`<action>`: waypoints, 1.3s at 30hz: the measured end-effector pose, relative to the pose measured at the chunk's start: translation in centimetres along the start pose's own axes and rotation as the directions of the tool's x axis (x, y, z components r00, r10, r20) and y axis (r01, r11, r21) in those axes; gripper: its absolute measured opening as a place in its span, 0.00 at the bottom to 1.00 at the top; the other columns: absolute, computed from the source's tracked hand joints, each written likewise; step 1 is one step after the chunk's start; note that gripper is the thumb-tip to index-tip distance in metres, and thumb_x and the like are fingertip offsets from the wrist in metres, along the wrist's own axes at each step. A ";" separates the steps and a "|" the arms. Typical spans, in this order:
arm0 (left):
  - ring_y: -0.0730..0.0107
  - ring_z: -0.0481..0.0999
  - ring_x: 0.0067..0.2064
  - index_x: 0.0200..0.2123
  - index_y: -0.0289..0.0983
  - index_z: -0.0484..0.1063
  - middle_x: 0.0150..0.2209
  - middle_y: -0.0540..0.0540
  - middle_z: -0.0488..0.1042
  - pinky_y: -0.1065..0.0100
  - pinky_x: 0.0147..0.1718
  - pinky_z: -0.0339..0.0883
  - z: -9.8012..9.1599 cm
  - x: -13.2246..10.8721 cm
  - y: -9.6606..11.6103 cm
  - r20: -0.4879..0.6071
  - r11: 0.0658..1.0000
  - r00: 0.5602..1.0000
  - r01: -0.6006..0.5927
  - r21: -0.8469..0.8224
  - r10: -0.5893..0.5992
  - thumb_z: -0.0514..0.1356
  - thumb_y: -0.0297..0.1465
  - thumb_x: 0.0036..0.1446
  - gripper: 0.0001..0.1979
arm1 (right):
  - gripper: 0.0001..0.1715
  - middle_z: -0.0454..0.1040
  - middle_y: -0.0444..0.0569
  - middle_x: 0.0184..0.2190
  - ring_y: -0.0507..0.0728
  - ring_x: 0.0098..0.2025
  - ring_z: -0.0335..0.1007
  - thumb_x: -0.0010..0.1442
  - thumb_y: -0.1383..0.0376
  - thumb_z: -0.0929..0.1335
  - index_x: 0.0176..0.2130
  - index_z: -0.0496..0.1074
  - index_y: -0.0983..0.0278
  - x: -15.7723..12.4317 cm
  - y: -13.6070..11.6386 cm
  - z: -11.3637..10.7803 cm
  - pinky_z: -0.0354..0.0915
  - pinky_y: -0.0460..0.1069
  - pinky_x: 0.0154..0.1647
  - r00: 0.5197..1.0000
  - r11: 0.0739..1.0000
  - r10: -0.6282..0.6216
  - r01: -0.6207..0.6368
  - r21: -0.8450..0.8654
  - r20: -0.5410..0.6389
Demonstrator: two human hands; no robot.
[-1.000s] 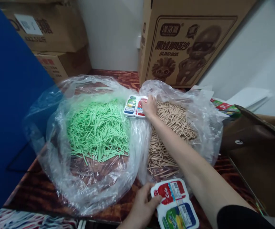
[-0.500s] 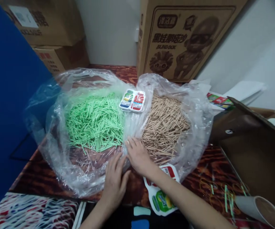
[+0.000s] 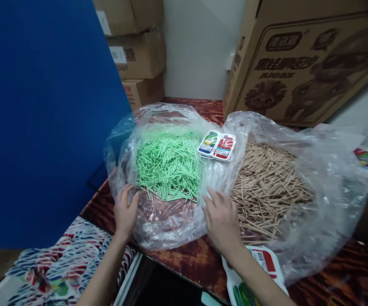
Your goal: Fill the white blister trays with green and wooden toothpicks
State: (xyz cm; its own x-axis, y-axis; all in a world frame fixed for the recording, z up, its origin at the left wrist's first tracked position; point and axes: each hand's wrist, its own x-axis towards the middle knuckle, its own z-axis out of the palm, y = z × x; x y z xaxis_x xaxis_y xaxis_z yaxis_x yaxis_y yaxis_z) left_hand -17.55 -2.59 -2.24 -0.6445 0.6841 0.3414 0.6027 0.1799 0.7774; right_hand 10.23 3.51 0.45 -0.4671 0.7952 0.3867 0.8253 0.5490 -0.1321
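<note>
So there's a dark red-brown wood-grain tabletop [image 3: 177,263] with a big brown printed cardboard box [image 3: 276,46] at its back edge. Toward the right edge, a crinkled clear plastic bag [image 3: 333,182] holds a heap of thin tan sticks [image 3: 266,191]; toward the left edge, a second clear bag [image 3: 167,239] holds thin bright-green sticks [image 3: 169,165]. Left hand [image 3: 126,212] is at the second clear bag's left rim, right hand [image 3: 222,221] at its right side, both near the front edge. Fingers are curled, but can't tell if either's actually pinching film. A flat white red-and-green pack [image 3: 217,145] sits between the heaps. Looks like bag-rim adjusting to me; next move calls for a light, even grip.
</note>
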 end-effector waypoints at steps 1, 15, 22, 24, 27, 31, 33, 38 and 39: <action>0.54 0.63 0.60 0.51 0.37 0.69 0.56 0.38 0.67 0.54 0.59 0.54 -0.1 0.5 -0.1 -0.058 0.993 0.996 -0.060 0.106 0.067 0.57 0.38 0.56 0.20 | 0.15 0.69 0.56 0.55 0.66 0.53 0.61 0.62 0.69 0.64 0.47 0.73 0.66 0.6 -0.6 0.0 0.60 0.61 0.51 0.999 1.000 -0.025 0.025 0.019 -0.023; 0.61 0.73 0.37 0.37 0.37 0.73 0.34 0.44 0.76 0.64 0.38 0.65 2.9 5.8 -6.5 -0.245 0.959 0.948 0.244 0.145 -0.204 0.51 0.35 0.58 0.13 | 0.33 0.51 0.78 0.63 0.71 0.68 0.41 0.60 0.71 0.61 0.59 0.54 0.91 15.3 -15.5 8.7 0.34 0.64 0.68 0.881 0.888 -0.455 0.460 -0.010 0.127; 0.62 0.72 0.36 0.35 0.37 0.71 0.33 0.45 0.75 0.67 0.36 0.62 3.1 5.8 -7.0 -0.267 0.961 0.942 0.243 0.132 -0.202 0.49 0.34 0.59 0.12 | 0.33 0.49 0.77 0.64 0.73 0.68 0.36 0.63 0.68 0.59 0.61 0.54 0.89 19.5 -19.5 12.0 0.21 0.69 0.65 0.913 0.925 -0.342 0.369 -0.093 0.222; 0.62 0.72 0.36 0.34 0.37 0.70 0.32 0.45 0.74 0.67 0.35 0.62 3.1 5.9 -7.0 -0.265 0.958 0.941 0.253 0.139 -0.210 0.49 0.34 0.59 0.11 | 0.33 0.48 0.75 0.65 0.73 0.68 0.35 0.64 0.67 0.59 0.62 0.53 0.86 20.1 -20.0 12.3 0.20 0.71 0.64 0.919 0.940 -0.295 0.328 -0.094 0.263; 0.61 0.72 0.35 0.34 0.37 0.71 0.31 0.45 0.74 0.66 0.34 0.61 3.1 5.9 -7.0 -0.255 0.951 0.940 0.270 0.154 -0.226 0.50 0.33 0.59 0.11 | 0.33 0.45 0.71 0.66 0.74 0.68 0.35 0.64 0.65 0.60 0.63 0.53 0.81 20.7 -19.7 12.4 0.22 0.73 0.63 0.918 0.946 -0.274 0.311 -0.094 0.287; 0.61 0.71 0.34 0.32 0.38 0.70 0.29 0.46 0.73 0.66 0.33 0.60 2.9 5.9 -7.1 -0.240 0.944 0.941 0.283 0.172 -0.238 0.51 0.32 0.58 0.09 | 0.30 0.46 0.68 0.67 0.76 0.66 0.42 0.64 0.66 0.60 0.63 0.55 0.73 21.1 -17.9 12.1 0.32 0.78 0.59 0.930 0.955 -0.251 0.283 -0.087 0.267; 0.61 0.71 0.33 0.31 0.38 0.70 0.29 0.46 0.73 0.66 0.33 0.60 2.8 5.9 -7.1 -0.234 0.941 0.942 0.286 0.181 -0.241 0.51 0.32 0.58 0.09 | 0.28 0.48 0.67 0.66 0.75 0.64 0.49 0.64 0.69 0.59 0.63 0.57 0.68 21.3 -17.0 11.9 0.39 0.78 0.57 0.938 0.957 -0.234 0.268 -0.109 0.256; 0.61 0.71 0.34 0.32 0.38 0.70 0.30 0.45 0.73 0.66 0.33 0.60 2.8 5.9 -7.2 -0.228 0.935 0.944 0.287 0.209 -0.239 0.51 0.32 0.58 0.09 | 0.25 0.56 0.67 0.63 0.70 0.57 0.58 0.66 0.70 0.56 0.61 0.59 0.63 21.5 -15.7 11.6 0.49 0.71 0.52 0.940 0.941 -0.263 0.300 -0.159 0.217; 0.61 0.71 0.34 0.32 0.38 0.70 0.30 0.45 0.73 0.66 0.33 0.60 2.8 5.9 -7.3 -0.225 0.934 0.945 0.285 0.215 -0.237 0.51 0.32 0.58 0.09 | 0.25 0.59 0.68 0.61 0.70 0.56 0.60 0.66 0.70 0.56 0.61 0.59 0.63 21.5 -15.6 11.5 0.51 0.70 0.51 0.938 0.937 -0.273 0.310 -0.161 0.215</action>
State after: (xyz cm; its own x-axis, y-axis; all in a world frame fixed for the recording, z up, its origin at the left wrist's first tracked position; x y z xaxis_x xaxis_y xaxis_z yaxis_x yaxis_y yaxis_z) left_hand -24.42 2.15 -7.34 -0.8577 0.4450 0.2577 0.4805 0.5151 0.7098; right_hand -16.32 15.02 0.31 -0.7316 0.6509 0.2027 0.6797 0.7195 0.1429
